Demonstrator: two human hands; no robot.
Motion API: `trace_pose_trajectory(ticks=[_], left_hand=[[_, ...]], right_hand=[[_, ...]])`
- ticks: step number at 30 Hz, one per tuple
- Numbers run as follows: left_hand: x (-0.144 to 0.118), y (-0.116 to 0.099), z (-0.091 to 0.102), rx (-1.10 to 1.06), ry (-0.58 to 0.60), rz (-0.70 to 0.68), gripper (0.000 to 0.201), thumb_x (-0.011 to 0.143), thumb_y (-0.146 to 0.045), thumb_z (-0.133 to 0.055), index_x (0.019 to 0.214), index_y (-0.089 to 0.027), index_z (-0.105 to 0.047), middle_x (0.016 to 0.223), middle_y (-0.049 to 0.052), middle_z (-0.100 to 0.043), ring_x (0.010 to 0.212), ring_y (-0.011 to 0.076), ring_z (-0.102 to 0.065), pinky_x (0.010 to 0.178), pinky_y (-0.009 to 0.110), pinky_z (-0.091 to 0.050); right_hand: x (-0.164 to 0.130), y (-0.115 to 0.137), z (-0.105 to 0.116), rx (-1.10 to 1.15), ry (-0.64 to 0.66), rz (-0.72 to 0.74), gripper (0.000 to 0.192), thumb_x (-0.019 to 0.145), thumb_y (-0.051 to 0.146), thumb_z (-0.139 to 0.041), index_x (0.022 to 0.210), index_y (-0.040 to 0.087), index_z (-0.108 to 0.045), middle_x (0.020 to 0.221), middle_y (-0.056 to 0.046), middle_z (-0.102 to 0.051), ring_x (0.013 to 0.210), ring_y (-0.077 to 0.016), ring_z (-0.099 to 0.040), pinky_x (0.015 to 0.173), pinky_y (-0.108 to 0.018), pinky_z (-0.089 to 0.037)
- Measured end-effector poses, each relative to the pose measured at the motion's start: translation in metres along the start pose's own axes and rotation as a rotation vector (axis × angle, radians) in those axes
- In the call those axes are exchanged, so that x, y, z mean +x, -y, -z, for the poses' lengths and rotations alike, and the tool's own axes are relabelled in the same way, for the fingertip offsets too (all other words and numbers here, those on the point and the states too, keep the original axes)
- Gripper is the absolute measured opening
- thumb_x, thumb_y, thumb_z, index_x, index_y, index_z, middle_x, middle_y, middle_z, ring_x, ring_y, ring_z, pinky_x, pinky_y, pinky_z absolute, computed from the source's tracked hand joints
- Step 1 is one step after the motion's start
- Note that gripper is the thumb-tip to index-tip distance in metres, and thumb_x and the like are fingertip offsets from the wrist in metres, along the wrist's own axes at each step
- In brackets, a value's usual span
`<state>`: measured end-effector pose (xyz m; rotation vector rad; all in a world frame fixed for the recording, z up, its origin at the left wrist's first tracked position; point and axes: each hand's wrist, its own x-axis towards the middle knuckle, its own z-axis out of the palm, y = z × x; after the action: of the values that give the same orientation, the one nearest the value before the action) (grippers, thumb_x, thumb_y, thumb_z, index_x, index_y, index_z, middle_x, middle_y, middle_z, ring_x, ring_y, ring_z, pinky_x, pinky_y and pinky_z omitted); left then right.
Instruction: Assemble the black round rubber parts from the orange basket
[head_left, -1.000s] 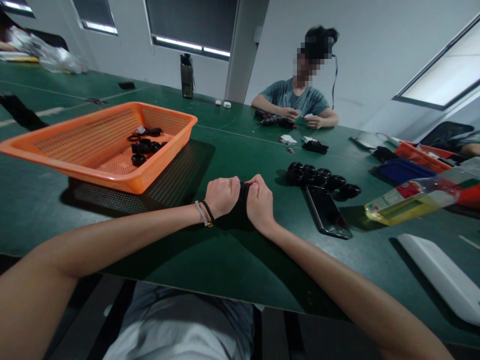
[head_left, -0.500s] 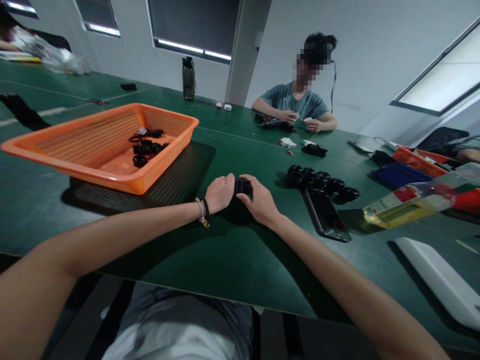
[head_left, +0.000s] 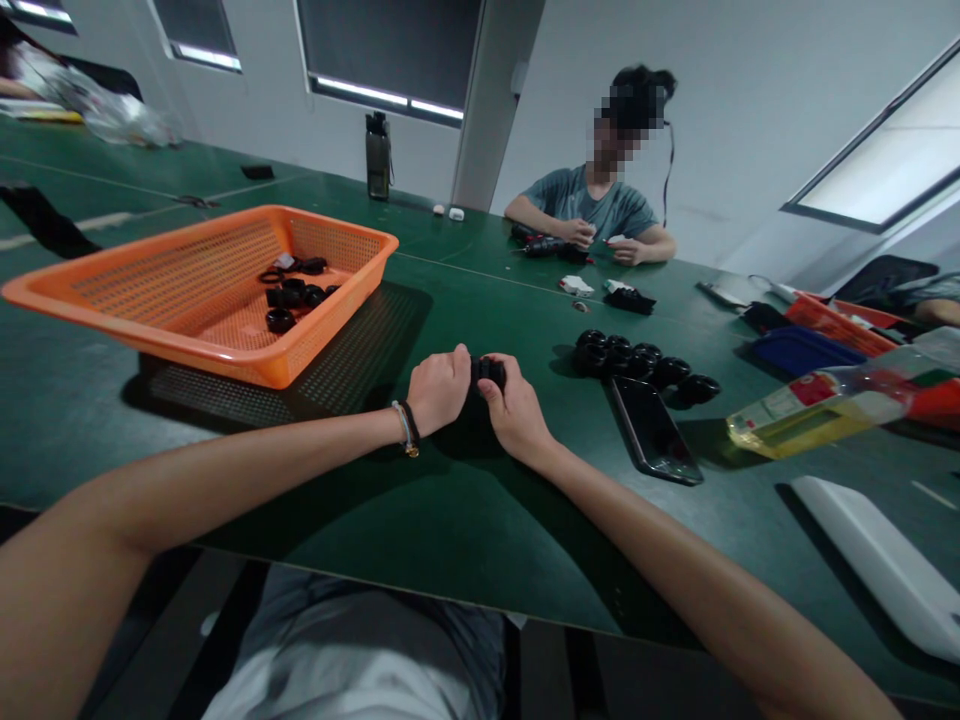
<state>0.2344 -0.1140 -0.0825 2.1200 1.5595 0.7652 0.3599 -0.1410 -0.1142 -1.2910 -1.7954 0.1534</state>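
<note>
Between my hands, just above the green table [head_left: 420, 520], is a small black ribbed cylindrical part [head_left: 488, 372]; its exact kind does not show. My left hand [head_left: 439, 390] is closed around its left end, the fingers curled. My right hand [head_left: 519, 410] grips the right end with thumb and fingers. Much of the part is hidden by the fingers. To the right stands a group of several glossy black round cup-like pieces [head_left: 643, 362]. More black round pieces [head_left: 280, 320] lie in the orange basket [head_left: 285, 368] on the left.
A dark phone [head_left: 654, 430] lies right of my right hand. Beyond it are a tilted bottle of yellow liquid [head_left: 817, 405] and a white box-like object [head_left: 874, 560]. A co-worker [head_left: 596, 205] sits across the table near a power drill [head_left: 544, 244]. A dark water bottle [head_left: 378, 158] stands at the back.
My right thumb and fingers have closed further round the black part, and the right hand has shifted slightly. My left hand has turned a little; it still holds the other end.
</note>
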Motion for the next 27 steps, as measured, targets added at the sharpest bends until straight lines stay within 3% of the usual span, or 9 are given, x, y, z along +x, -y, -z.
trace_pose_trajectory(ticks=[11,18,23,27], left_hand=[[0.001,0.007,0.003,0.180,-0.077,-0.276,0.050,0.093,-0.028,-0.014,0.086,-0.012,-0.062,0.072,0.009,-0.065,0.067,0.0173,-0.060,0.059,0.024,-0.037],[0.003,0.012,0.005,0.208,-0.111,-0.426,0.049,0.092,-0.028,-0.013,0.086,-0.012,-0.059,0.067,0.007,-0.062,0.063,0.0158,-0.057,0.057,0.024,-0.033],[0.004,0.010,0.003,0.090,-0.101,-0.362,0.044,0.091,-0.029,-0.016,0.082,-0.015,-0.057,0.069,0.005,-0.061,0.064,0.0159,-0.056,0.058,0.024,-0.034],[0.007,0.007,-0.001,-0.224,-0.011,-0.203,0.044,0.091,-0.032,-0.018,0.066,-0.016,-0.050,0.058,0.002,-0.054,0.055,0.0134,-0.051,0.053,0.023,-0.033]], right_hand=[[-0.005,0.010,-0.006,0.158,-0.064,-0.178,0.039,0.087,0.053,-0.034,0.097,0.019,-0.047,0.078,-0.007,-0.063,0.067,-0.0191,-0.060,0.057,-0.030,-0.046],[-0.006,0.012,-0.008,0.246,-0.039,-0.245,0.038,0.087,0.052,-0.035,0.099,0.018,-0.048,0.079,-0.006,-0.062,0.066,-0.0174,-0.058,0.058,-0.030,-0.047],[-0.003,0.008,-0.006,0.177,-0.052,-0.184,0.043,0.086,0.057,-0.031,0.098,0.019,-0.047,0.076,-0.006,-0.061,0.062,-0.0173,-0.058,0.055,-0.029,-0.045],[0.003,-0.003,-0.001,0.045,-0.029,-0.008,0.053,0.083,0.065,-0.027,0.100,0.019,-0.046,0.079,-0.007,-0.062,0.065,-0.0193,-0.060,0.057,-0.030,-0.047]])
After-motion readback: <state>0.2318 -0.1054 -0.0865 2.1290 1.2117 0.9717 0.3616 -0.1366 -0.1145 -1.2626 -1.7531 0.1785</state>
